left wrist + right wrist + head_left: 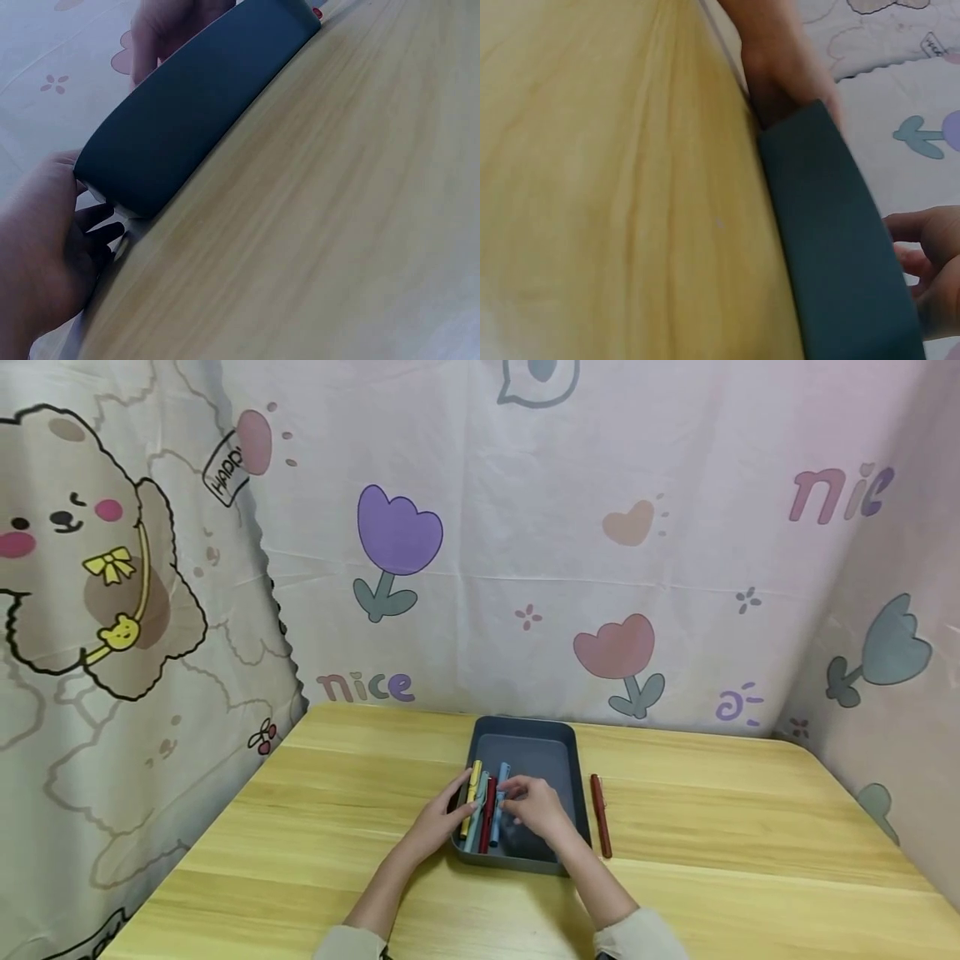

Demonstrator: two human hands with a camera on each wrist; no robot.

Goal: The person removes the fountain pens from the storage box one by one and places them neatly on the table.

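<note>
A dark grey tray [536, 865] stands on the table with several pens side by side in its left part. They are a yellow pen [470, 814], a pale teal pen [471, 837], a dark red pen [486, 828] and a blue pen [495, 832]. My left hand [437, 823] holds the tray's left side, its thumb reaching over the rim to the pens. In the left wrist view its fingers [97, 225] curl beside the tray's outer wall. My right hand [536, 806] pinches the blue pen from its right side; the wall hides this contact in the right wrist view.
Right of the tray, a red pen [601, 817] lies on the wooden table [712, 827], its length roughly along the tray's side. A printed curtain [480, 527] hangs behind the table and along both sides.
</note>
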